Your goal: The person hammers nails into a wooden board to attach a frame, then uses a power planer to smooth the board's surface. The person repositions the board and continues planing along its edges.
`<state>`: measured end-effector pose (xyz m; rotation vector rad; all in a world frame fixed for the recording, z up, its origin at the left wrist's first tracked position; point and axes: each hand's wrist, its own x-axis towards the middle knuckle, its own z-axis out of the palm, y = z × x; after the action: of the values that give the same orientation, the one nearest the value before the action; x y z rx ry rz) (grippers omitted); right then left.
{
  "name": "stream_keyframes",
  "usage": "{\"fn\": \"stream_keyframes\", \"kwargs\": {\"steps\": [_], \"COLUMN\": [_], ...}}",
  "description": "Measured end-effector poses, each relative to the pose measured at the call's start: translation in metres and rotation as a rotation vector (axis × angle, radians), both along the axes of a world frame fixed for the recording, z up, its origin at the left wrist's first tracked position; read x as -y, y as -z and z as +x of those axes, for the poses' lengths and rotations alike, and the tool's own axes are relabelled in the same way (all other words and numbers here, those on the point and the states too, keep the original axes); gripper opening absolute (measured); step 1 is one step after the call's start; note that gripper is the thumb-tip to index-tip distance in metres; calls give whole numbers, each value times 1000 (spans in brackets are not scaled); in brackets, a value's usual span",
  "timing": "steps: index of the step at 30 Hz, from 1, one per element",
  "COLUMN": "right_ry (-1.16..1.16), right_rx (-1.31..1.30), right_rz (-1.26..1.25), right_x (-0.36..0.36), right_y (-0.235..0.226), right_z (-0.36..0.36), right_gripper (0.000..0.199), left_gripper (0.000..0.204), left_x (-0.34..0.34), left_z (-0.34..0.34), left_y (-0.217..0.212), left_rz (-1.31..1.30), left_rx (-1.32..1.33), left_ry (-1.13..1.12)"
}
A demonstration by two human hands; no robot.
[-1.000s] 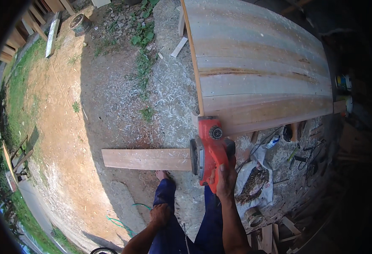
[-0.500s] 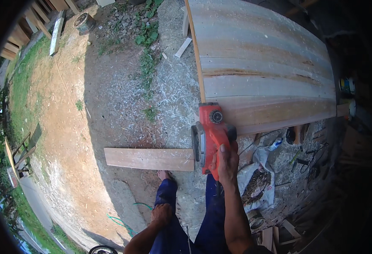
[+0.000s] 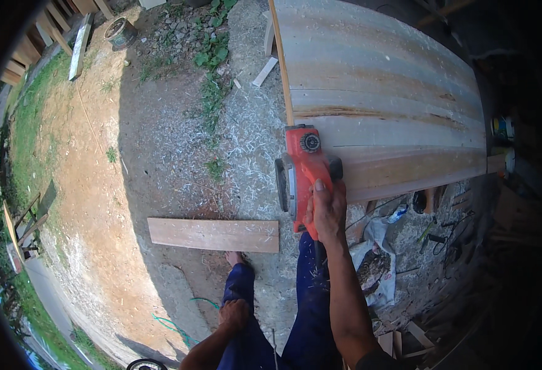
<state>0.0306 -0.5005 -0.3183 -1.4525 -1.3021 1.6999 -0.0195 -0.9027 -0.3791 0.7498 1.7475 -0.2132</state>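
Planer: red power planer [image 3: 302, 179], just right of the view's centre, its nose pointing to 12 o'clock, set along the left edge of the wooden panel; clock positions below are read from it.
Right hand: closed [image 3: 329, 213] around the planer's rear handle at 5 o'clock, thumb on top, fingers curling to the left side.
Left hand: at 7 o'clock, resting [image 3: 234, 314] on the left leg of the blue trousers [image 3: 240, 282], back upward; whether its fingers are curled or straight I cannot tell.
Wooden panel: broad and pale [image 3: 388, 86], dark-streaked, spreading from 12 to 3 o'clock, shavings scattered over it.
Edge strip: narrow, orange-brown [image 3: 281, 68], running from the planer's nose toward 12 o'clock.
Loose board: flat on the ground [image 3: 214, 234] at 8 o'clock, just beyond a bare foot [image 3: 234, 258].
Shavings: curled, whitish [image 3: 249, 132], strewn at 10 o'clock.
Offcut: short, pale [image 3: 264, 72], 11 o'clock.
Sack: white, crumpled [image 3: 387, 287], 5 o'clock.
Bucket: dirty, upright [image 3: 121, 36], far off at 10 o'clock.
Cord: green [image 3: 169, 322], 7 o'clock.
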Motion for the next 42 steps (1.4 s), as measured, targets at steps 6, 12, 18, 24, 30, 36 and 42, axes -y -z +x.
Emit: {"fn": "stream_keyframes", "kwargs": {"steps": [6,12,18,24,30,36,42], "right_ry": [-71,-118,-126,-156,-57,-99,-110], "right_rx": [68,189,117,108,121,155,152], "right_rz": [54,17,42,-25,-45,35,41], "right_x": [-54,-124,-179,-101,22,9,-102], "right_y": [2,2,-8,-5,-8,1,8], "right_z": [-34,-86,-124,-67,5,-3,-77], "right_gripper": [45,58,54,53,50,53,53], "left_gripper": [35,36,32,32,33,34,36], "left_x": [-4,-3,-13,-9,-9,-13,-12], "left_z": [0,0,2,3,-1,-4,-1], "left_y": [0,4,2,2,6,9,6], "left_rz": [-9,-16,-1,-3,-27,-38,-56], "left_rx": [5,-7,-28,-25,-1,3,-2], "left_ry": [-1,-36,-59,-59,-59,-49,-71]}}
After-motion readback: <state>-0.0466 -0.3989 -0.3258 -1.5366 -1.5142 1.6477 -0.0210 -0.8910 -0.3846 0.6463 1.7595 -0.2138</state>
